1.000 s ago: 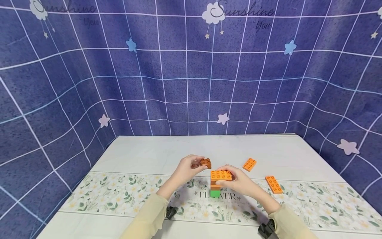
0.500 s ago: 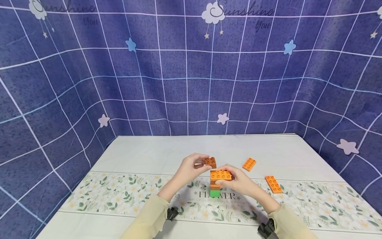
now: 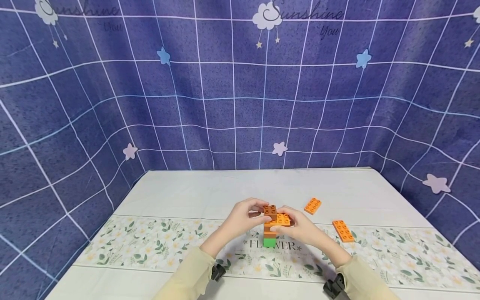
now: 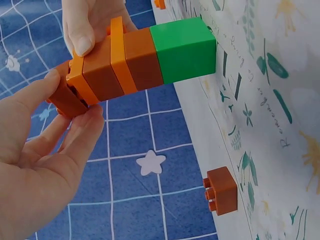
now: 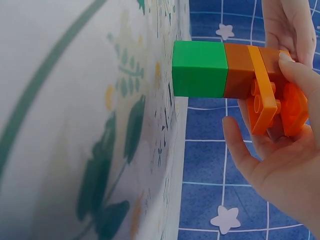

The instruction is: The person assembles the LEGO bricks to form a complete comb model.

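Observation:
My left hand (image 3: 245,216) pinches a brown building brick (image 3: 270,211) between thumb and fingers, over the left end of the top orange plate (image 3: 283,219). In the left wrist view the brown brick sits slightly tilted against that plate's studs, with a narrow gap along one side. Below, the upright stack alternates brown bricks and orange plates down to a green block (image 4: 184,50) on the table. My right hand (image 3: 303,228) grips the stack's upper part from the right; its thumb (image 5: 295,67) presses near the upper brown brick. Both orange plates stick out toward the right palm.
Two loose orange plates, a nearer one (image 3: 343,231) and a farther one (image 3: 313,206), lie to the right on the table. A loose brown brick (image 4: 222,191) stands on the table in the left wrist view. A flowered cloth strip (image 3: 150,239) crosses the white table; a blue curtain (image 3: 240,125) hangs behind.
My left hand has carried the brown brick right and down, from beside the stack onto its top. The right hand has stayed in place around the stack.

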{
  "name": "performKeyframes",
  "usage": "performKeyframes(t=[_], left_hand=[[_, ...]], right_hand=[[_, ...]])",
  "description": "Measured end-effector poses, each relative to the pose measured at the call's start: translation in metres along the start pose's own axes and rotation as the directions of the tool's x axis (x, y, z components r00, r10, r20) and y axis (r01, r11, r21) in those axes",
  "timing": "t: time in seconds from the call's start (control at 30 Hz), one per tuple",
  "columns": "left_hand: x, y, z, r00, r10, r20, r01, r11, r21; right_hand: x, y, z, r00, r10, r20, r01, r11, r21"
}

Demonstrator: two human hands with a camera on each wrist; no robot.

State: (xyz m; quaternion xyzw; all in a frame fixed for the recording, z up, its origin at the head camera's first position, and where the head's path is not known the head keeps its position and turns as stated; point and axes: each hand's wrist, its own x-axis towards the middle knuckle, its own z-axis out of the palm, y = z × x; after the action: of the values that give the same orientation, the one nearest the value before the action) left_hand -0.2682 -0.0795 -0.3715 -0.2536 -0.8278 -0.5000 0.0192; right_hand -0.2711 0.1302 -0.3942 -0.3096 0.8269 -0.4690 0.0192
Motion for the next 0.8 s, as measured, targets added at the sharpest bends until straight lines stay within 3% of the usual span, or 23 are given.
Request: performKeyframes(t=[0.13, 0.23, 0.5, 0.8], left_hand=[[-0.001, -0.001, 0.001, 1.000, 0.018, 0.004, -0.018, 1.000, 0.003], [-0.001, -0.002, 0.001, 1.000, 0.028, 0.006, -0.028, 1.000, 0.006], [-0.001, -0.002, 0.000, 0.999, 0.034, 0.025, -0.034, 0.999, 0.024], [0.002, 0.002, 0.000, 0.999, 0.028, 0.031, -0.031, 0.995, 0.096]], right_hand=[[0.001, 0.003, 0.000, 1.000, 0.005, 0.017, -0.005, 0.999, 0.037], [0.003, 0.013, 0.001, 1.000, 0.010, 0.012, -0.011, 0.999, 0.033], [0.003, 0.013, 0.001, 0.999, 0.035, -0.003, -0.035, 0.999, 0.002], [-0.002, -0.015, -0.002, 1.000, 0.020, 0.016, -0.020, 1.000, 0.017]])
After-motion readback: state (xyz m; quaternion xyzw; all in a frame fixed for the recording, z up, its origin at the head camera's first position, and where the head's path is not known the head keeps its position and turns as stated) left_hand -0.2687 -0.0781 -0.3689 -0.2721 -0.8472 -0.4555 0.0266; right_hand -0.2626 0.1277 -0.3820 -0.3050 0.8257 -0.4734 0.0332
